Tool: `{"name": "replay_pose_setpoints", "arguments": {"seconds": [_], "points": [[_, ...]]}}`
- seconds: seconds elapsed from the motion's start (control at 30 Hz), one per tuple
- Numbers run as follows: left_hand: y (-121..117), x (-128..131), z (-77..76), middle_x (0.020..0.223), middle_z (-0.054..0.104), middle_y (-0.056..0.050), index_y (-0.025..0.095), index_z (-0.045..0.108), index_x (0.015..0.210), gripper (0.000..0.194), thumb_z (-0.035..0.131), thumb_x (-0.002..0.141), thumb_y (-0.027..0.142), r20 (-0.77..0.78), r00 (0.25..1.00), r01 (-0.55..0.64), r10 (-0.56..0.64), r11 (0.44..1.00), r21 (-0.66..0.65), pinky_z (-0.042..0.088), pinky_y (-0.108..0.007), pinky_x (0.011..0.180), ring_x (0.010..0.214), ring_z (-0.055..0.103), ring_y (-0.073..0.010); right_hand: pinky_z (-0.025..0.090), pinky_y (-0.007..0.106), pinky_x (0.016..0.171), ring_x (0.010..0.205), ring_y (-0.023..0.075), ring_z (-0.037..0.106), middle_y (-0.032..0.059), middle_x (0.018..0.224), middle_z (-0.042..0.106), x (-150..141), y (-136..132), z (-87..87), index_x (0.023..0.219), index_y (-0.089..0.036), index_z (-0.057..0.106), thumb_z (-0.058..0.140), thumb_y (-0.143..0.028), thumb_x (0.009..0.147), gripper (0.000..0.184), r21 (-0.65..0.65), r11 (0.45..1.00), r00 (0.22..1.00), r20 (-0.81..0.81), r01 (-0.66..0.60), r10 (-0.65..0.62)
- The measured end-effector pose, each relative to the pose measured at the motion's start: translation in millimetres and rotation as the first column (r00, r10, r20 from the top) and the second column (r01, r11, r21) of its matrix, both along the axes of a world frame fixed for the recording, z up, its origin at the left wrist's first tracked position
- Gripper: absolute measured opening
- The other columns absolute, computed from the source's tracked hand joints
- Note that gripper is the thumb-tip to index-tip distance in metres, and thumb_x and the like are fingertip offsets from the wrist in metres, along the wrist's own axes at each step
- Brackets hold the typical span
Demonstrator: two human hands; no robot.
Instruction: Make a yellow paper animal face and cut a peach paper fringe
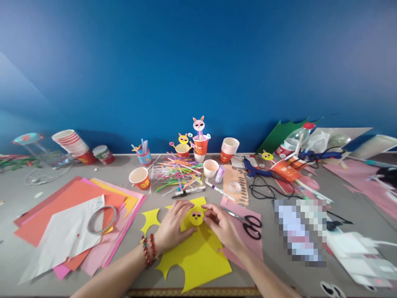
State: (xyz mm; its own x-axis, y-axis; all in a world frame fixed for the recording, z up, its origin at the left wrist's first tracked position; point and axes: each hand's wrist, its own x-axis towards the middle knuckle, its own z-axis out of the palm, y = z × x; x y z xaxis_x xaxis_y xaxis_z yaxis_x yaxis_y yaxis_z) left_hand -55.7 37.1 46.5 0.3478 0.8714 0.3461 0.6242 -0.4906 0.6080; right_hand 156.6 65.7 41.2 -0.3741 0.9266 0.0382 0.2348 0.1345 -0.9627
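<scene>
A round yellow paper face (196,217) with dark eyes and a small beak lies over a cut yellow sheet (206,258). My left hand (175,225), bracelets at its wrist, rests on the sheet left of the face, thumb apart from its curved fingers. At the face's right edge, my right hand (221,225) has thumb and fingers pinched together; what sits between them is too small to tell. Black-handled scissors (252,225) lie on pink paper (242,246) beside my right hand. A yellow offcut (150,219) is left of my left hand.
Coloured sheets (71,203) with a tape roll (102,219) lie left. Behind my hands are strewn coloured sticks (176,171), paper cups (139,178), a marker (188,191) and animal figures (199,128). Right are a blue glue gun (252,169), its cord, and a white power strip (356,252).
</scene>
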Motion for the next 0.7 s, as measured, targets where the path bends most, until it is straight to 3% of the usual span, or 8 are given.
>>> {"name": "replay_pose_setpoints", "arguments": {"seconds": [0.13,0.27,0.47,0.7], "points": [[-0.3,3.4,1.9,0.119,0.058,-0.011,0.021,0.049,0.125,0.043,0.065,0.085,0.026,-0.032,0.999,-0.005,0.007,0.998,0.057,0.046,-0.048,0.099,0.114,0.052,-0.0282,0.051,0.029,0.071,0.076,0.0181,0.063,0.0018,0.082,0.065,-1.0,-1.2,-2.2,0.11,-0.021,0.058,0.057,-0.03,0.088,0.024,0.028,1.0,1.0,0.011,-0.01,0.01],[2.7,-0.3,1.5,0.118,0.059,-0.011,0.021,0.051,0.121,0.042,0.067,0.083,0.028,-0.076,0.996,-0.04,0.047,0.996,0.084,0.047,-0.047,0.097,0.113,0.053,-0.0284,0.052,0.029,0.072,0.078,0.0192,0.065,0.0032,0.085,0.068,3.3,1.7,-3.0,0.11,-0.021,0.058,0.055,-0.031,0.09,0.023,0.066,0.998,0.999,0.03,0.018,-0.02],[7.4,-5.9,-5.8,0.122,0.058,-0.011,0.021,0.054,0.119,0.042,0.068,0.081,0.03,-0.206,0.966,-0.128,0.156,0.981,0.145,0.046,-0.049,0.096,0.115,0.051,-0.0309,0.052,0.032,0.077,0.087,0.0222,0.067,0.0064,0.096,0.072,13.2,4.6,0.7,0.103,-0.022,0.063,0.05,-0.028,0.092,0.018,0.217,0.973,0.973,0.193,0.081,-0.124],[4.2,-1.7,-11.0,0.126,0.056,-0.012,0.022,0.057,0.119,0.042,0.068,0.082,0.037,-0.276,0.95,-0.116,0.145,0.986,0.119,0.042,-0.053,0.098,0.117,0.048,-0.0333,0.051,0.036,0.079,0.086,0.0232,0.065,0.005,0.091,0.071,10.5,2.1,2.5,0.09,-0.024,0.065,0.048,-0.014,0.088,0.019,0.406,0.912,0.926,0.365,-0.061,-0.1]]}}
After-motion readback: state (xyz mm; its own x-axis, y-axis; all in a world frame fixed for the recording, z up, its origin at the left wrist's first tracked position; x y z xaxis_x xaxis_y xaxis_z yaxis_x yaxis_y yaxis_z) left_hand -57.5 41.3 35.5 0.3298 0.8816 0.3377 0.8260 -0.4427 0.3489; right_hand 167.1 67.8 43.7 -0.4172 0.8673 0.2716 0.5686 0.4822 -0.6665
